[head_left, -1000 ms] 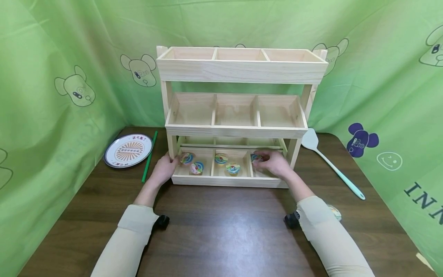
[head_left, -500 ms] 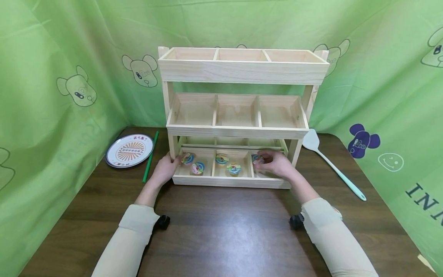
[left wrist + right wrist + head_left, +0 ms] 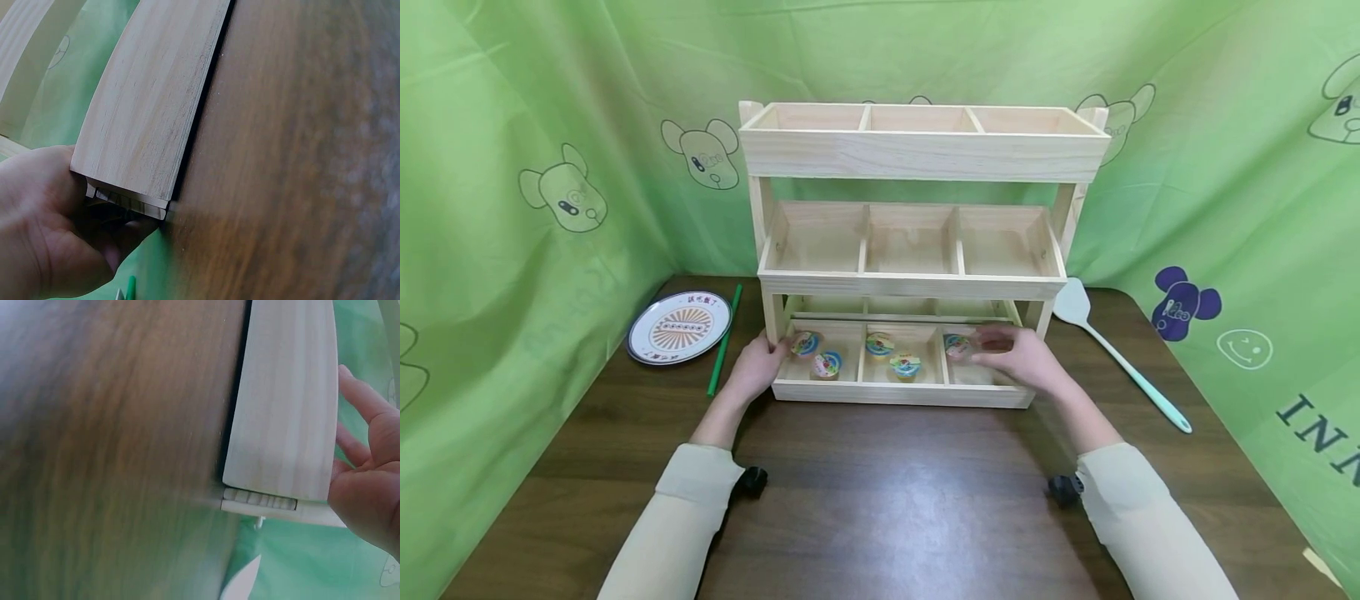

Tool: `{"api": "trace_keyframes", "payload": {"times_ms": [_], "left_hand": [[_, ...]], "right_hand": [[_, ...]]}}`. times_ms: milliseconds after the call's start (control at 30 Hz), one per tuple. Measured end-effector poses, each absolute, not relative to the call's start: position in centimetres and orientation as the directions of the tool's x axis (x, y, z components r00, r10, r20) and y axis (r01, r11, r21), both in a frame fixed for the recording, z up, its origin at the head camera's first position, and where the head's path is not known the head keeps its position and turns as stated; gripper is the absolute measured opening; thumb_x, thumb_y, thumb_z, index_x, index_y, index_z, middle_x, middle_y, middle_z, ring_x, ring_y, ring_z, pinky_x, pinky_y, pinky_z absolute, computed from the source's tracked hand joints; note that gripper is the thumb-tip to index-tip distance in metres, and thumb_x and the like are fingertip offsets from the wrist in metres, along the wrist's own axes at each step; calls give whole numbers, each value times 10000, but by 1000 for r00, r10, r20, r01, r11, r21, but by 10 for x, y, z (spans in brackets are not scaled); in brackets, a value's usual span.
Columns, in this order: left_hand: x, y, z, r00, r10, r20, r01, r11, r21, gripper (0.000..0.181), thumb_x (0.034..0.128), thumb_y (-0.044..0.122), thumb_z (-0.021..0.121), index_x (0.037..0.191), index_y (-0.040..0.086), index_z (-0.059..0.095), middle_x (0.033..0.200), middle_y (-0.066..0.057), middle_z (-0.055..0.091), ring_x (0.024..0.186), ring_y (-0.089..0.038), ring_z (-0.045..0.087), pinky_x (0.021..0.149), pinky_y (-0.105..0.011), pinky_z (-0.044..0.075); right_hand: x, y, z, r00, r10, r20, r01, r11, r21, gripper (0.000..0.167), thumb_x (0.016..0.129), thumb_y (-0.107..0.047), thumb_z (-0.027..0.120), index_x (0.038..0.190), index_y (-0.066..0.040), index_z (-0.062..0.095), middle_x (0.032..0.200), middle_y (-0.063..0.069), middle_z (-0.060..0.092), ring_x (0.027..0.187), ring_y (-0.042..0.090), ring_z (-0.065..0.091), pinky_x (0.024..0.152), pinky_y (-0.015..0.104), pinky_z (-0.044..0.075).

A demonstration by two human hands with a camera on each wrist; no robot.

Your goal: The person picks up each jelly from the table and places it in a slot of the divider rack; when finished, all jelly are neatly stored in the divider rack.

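Note:
A three-tier wooden shelf [image 3: 910, 286] stands on the table. At the left end of its lowest tray [image 3: 901, 393], my left hand [image 3: 758, 367] grips the wooden edge, its fingers partly hidden behind it in the left wrist view. My right hand [image 3: 1018, 357] is over the right compartment with fingers extended, just right of a small jelly cup [image 3: 957, 346] and apart from it. Two more jelly cups [image 3: 827, 365] lie in the left compartment and two [image 3: 905, 367] in the middle one. The right wrist view shows the thumb and fingers spread behind the tray front.
At the left lie a round patterned plate [image 3: 679, 327] and a green stick [image 3: 724, 342]. A pale blue spatula [image 3: 1120, 354] lies to the right of the shelf. A green printed curtain [image 3: 587, 100] surrounds the brown table [image 3: 880, 500].
My right hand has let go of the jelly cup in the right compartment and drawn away to the right, fingers parting. The left hand stays on the tray's end.

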State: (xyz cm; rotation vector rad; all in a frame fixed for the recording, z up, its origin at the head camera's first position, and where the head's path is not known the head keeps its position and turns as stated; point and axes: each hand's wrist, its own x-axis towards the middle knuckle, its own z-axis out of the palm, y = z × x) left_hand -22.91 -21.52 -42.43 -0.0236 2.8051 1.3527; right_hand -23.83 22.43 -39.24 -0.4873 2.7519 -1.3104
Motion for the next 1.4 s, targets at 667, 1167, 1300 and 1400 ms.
{"api": "trace_keyframes", "payload": {"times_ms": [667, 1167, 1300, 1400], "left_hand": [[-228, -216, -423, -1000, 6, -21, -12, 630, 776, 568, 1073, 321, 430, 1451, -101, 392, 1340, -344, 548, 1206, -439, 561, 990, -573, 449], [-227, -215, -424, -1000, 13, -13, -2, 627, 779, 554, 1076, 315, 429, 1441, -100, 402, 1321, -343, 560, 1185, -434, 569, 980, -580, 452], [-227, -216, -423, -1000, 10, -18, -8, 627, 779, 559, 1076, 313, 430, 1455, -96, 390, 1340, -343, 548, 1211, -444, 557, 995, -578, 444], [-227, -216, -423, -1000, 9, -19, -9, 629, 777, 562, 1076, 311, 428, 1458, -99, 386, 1340, -346, 546, 1210, -445, 557, 994, -576, 445]], "right_hand": [[-199, 261, -372, -953, -269, 139, -278, 592, -756, 477, 904, -213, 789, 1278, 43, 638, 1230, 227, 671, 1148, 352, 637, 837, 137, 467], [-162, 305, -376, -973, -209, 101, -219, 680, -700, 491, 914, -317, 776, 1298, -39, 646, 1247, 156, 681, 1129, 229, 636, 857, 162, 467], [-152, 320, -380, -971, -198, 131, -234, 704, -671, 458, 909, -314, 781, 1275, -63, 668, 1240, 141, 690, 1080, 66, 637, 841, 154, 466], [-144, 331, -382, -970, -190, 153, -244, 719, -651, 423, 900, -290, 793, 1256, -89, 684, 1217, 126, 703, 1040, -75, 593, 848, 119, 425]]}}
